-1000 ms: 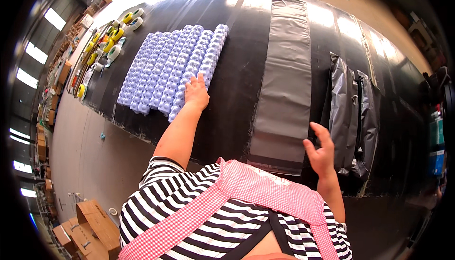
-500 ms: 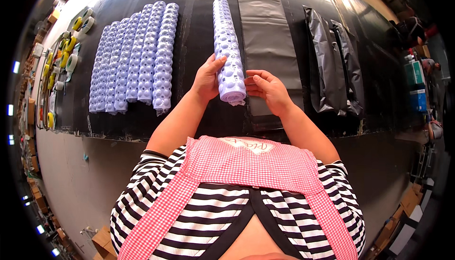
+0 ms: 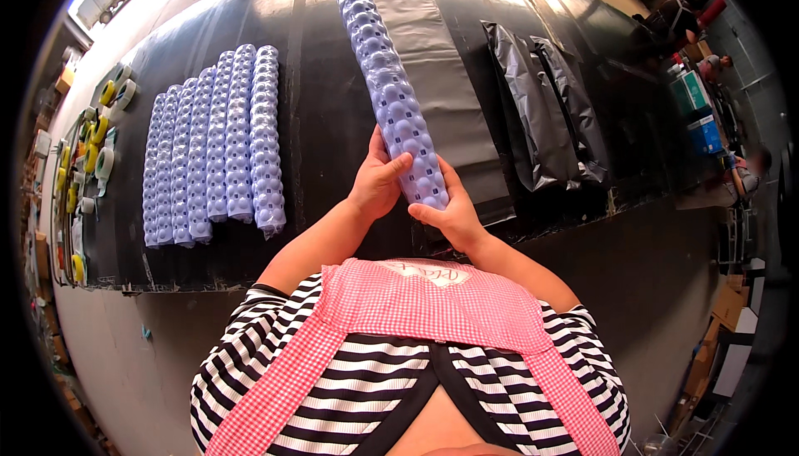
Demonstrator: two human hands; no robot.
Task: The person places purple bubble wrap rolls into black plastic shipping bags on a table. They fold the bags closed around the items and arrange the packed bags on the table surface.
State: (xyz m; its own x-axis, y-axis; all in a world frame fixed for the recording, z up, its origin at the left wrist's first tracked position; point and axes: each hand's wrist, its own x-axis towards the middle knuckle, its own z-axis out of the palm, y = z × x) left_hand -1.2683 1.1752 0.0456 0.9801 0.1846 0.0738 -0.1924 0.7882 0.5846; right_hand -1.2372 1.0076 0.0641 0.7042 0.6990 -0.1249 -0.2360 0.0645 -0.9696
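A long lavender roll of bubbled plastic mat (image 3: 389, 81) slants away from me, its far end leaning left. My left hand (image 3: 380, 181) grips its left side near the close end, thumb on top. Around that close end, my right hand (image 3: 452, 210) is closed, with fingers on the right side and the thumb at the bottom. Beneath and to the right of the roll, a long flat grey plastic bag (image 3: 445, 65) lies on the black table (image 3: 320, 123). The roll covers part of the bag's left edge.
Several similar lavender rolls (image 3: 198, 156) lie side by side at the left. More grey plastic bags (image 3: 545, 115) lie crumpled at the right. Tape rolls (image 3: 104, 162) line the table's left end. Beyond the right end, a person (image 3: 743, 177) is partly visible near boxes.
My right hand has moved from beside the roll onto its near end. The roll's near end has come closer to me, and its far end has swung left over the grey bag's edge.
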